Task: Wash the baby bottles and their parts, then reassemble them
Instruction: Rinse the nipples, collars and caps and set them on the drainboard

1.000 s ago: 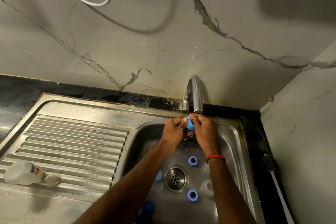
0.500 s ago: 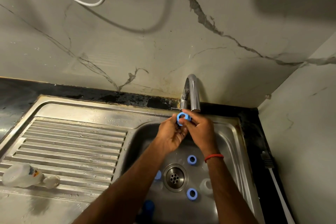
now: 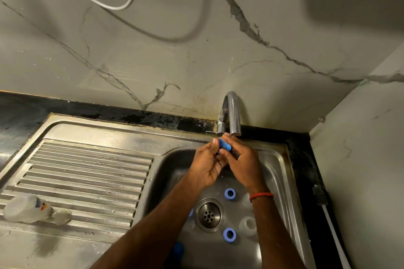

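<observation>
Both hands on a blue ring right under the tap

So the left hand (image 3: 206, 165) and right hand (image 3: 243, 165) are up over the back of the sink (image 3: 278, 172), just below the tap (image 3: 232, 113) spout. Both sets of fingers (image 3: 227, 137) are curled in and pinching the ring (image 3: 225, 145) between them, thumbs tucked in close. Can't tell if water is running. On the sink floor, a second ring (image 3: 230, 193) lies just past the drain (image 3: 209, 215), a third ring (image 3: 229, 235) lies on the near side of it, and a clear part (image 3: 248, 225) sits to the right. The bottle (image 3: 26, 208) lies on its side on the drainboard (image 3: 87, 170) far left, with a clear piece (image 3: 62, 216) touching its end. There's a red thread (image 3: 261, 195) on the right wrist.
</observation>
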Demonstrator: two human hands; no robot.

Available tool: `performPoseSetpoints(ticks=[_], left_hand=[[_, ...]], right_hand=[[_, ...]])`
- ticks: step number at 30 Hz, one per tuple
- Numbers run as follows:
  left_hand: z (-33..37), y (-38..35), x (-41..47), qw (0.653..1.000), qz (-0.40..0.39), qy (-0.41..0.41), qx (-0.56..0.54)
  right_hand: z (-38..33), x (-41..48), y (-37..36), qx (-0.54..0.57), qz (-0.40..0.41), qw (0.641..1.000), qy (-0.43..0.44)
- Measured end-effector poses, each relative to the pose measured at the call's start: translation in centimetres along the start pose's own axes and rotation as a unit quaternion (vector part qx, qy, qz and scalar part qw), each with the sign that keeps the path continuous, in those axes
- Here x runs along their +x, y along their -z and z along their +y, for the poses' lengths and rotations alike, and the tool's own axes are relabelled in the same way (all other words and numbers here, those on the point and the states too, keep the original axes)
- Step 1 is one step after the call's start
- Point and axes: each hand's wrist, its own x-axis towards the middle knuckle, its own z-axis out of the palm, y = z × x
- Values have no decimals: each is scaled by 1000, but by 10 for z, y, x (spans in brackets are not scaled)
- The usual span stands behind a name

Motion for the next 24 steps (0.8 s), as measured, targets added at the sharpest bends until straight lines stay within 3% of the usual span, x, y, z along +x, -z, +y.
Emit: performPoseSetpoints(ticks=[5, 12, 15, 18, 21, 24], left_hand=[[0, 0, 4, 999, 12, -9, 32], [-3, 13, 1, 999, 31, 1, 30], [-3, 15, -1, 999, 38, 7, 32], [-1, 20, 0, 997, 68, 7, 19], [2, 23, 2, 997, 70, 18, 13], [3, 20, 0, 997, 70, 22, 14]], right_hand=[[1, 5, 2, -42, -53, 996, -50], [-3, 7, 5, -26, -37, 998, -40], [1, 11, 7, -43, 9, 998, -42], [2, 6, 7, -45, -33, 997, -45], [5, 3, 5, -36, -4, 997, -67], [3, 2, 3, -41, -38, 997, -49]])
